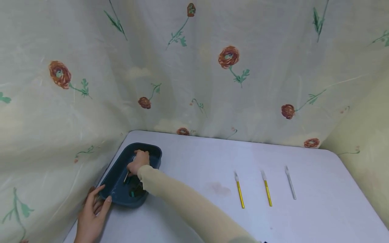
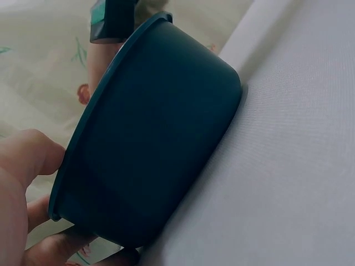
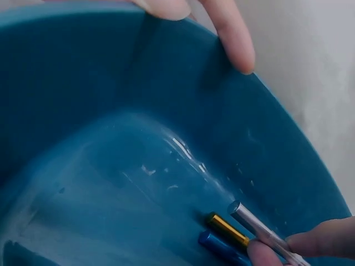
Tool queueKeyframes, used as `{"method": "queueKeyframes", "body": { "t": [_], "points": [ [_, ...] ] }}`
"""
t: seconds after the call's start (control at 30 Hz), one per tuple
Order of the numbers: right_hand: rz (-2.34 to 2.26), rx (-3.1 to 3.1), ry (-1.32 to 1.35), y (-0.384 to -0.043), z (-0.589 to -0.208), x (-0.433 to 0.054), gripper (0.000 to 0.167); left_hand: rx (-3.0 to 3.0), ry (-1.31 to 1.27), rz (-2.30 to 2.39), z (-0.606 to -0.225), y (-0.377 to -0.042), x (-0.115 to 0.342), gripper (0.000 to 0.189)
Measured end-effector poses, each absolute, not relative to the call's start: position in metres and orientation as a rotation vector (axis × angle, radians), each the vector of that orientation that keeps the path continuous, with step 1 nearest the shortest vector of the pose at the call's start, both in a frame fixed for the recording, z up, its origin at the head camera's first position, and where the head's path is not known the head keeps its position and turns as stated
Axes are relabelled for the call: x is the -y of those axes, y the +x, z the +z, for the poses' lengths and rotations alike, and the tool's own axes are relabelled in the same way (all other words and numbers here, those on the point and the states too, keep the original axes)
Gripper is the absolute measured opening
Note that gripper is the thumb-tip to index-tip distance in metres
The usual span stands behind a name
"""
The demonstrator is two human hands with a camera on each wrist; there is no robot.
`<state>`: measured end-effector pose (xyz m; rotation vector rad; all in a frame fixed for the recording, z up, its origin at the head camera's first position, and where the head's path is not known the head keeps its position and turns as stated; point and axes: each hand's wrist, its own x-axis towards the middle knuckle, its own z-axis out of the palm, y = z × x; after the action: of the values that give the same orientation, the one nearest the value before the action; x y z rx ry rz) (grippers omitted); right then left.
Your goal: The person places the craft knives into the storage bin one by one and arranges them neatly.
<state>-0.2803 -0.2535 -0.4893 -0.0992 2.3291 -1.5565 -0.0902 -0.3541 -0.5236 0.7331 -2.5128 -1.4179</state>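
A dark blue-green plastic tray (image 1: 113,182) sits on the left of the white table. My left hand (image 1: 92,214) grips its near left corner; the left wrist view shows the thumb against the rim (image 2: 83,127) and the other fingers around the corner. Inside the tray, my right hand (image 1: 139,163) pinches a silver craft knife (image 3: 255,223) by its handle between thumb and finger. Beside it in the tray lie a gold craft knife (image 3: 226,228) and a blue one (image 3: 221,247). Their far ends are hidden from the right wrist view.
On the table to the right lie two gold craft knives (image 1: 240,193) with clear caps and a silver craft knife (image 1: 290,184), spaced apart in a row. A flowered curtain (image 1: 194,77) hangs behind the table and along its sides.
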Motion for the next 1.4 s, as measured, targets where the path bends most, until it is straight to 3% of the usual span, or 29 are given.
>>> {"method": "queueKeyframes", "body": {
  "t": [0.57, 1.4],
  "points": [
    [-1.250, -2.612, -0.239, -0.2887, -0.4967, 0.2573, 0.059, 2.527, 0.730, -1.375, -0.5213, -0.0901, 0.3519, 0.060],
    [-1.215, -2.656, -0.246, -0.2820, -0.4951, 0.2616, 0.058, 2.509, 0.699, -1.363, -0.5206, -0.0873, 0.3520, 0.059]
  ]
}}
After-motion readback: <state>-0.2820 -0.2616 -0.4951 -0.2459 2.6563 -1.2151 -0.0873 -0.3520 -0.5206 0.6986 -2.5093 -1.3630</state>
